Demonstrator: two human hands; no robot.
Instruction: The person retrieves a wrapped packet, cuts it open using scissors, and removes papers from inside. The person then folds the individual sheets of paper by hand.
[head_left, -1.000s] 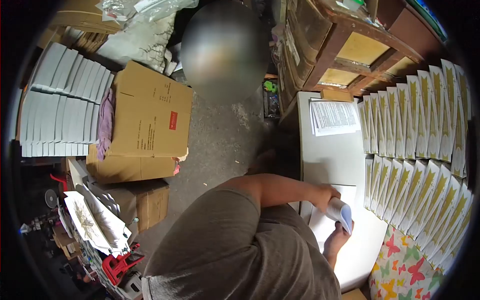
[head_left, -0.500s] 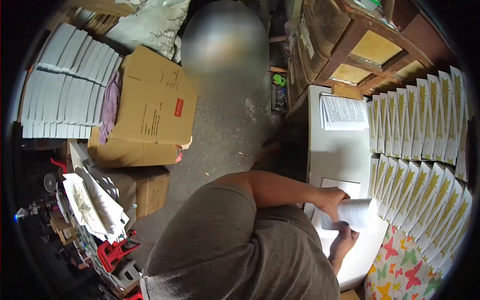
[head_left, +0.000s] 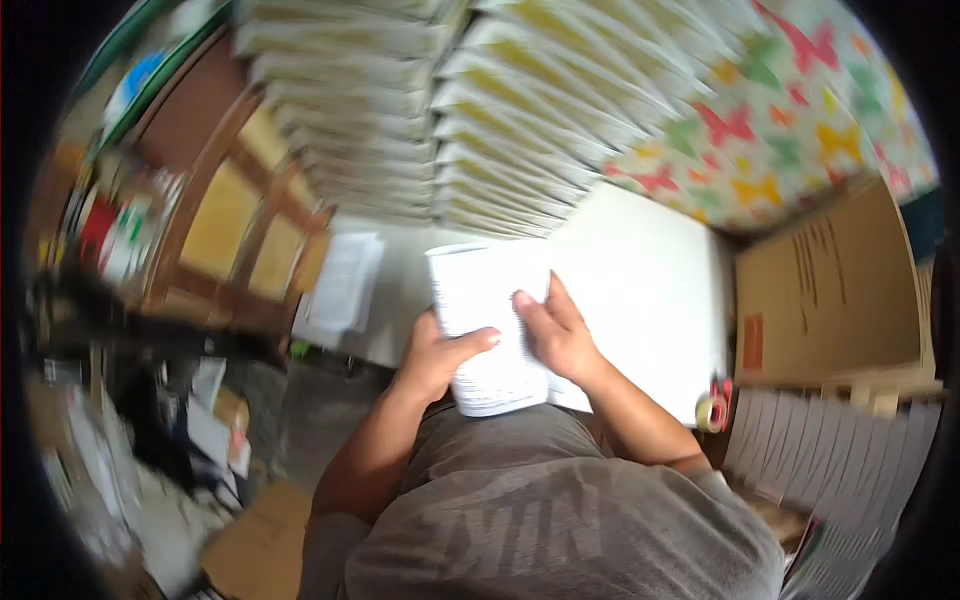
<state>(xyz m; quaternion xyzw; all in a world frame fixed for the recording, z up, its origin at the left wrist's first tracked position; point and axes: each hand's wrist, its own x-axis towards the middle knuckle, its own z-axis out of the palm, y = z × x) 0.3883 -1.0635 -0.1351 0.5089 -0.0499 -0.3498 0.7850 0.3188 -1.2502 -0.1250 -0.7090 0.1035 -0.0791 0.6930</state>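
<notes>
A stack of white printed sheets (head_left: 484,290), perhaps folded, is held up in front of my body at the near edge of the white table. My left hand (head_left: 437,358) grips its left side, with the thumb lying across the front. On the right side, my right hand (head_left: 562,332) closes on the same sheets, its thumb on the face and its fingers mostly behind. Lines of text show on the paper, too blurred to read. Part of another sheet (head_left: 570,394) shows below my right hand.
Rows of white-and-gold folded pieces (head_left: 540,110) line the table's far side. Printed papers (head_left: 343,280) lie on the white table (head_left: 650,290) at left. A tape roll (head_left: 712,412) sits at its right edge, near a cardboard box (head_left: 830,290). A wooden cabinet (head_left: 225,225) stands left.
My view has swung round to face the table. The printed sheets, blurred between my hands before, are now upright in front of my body with a hand on each side.
</notes>
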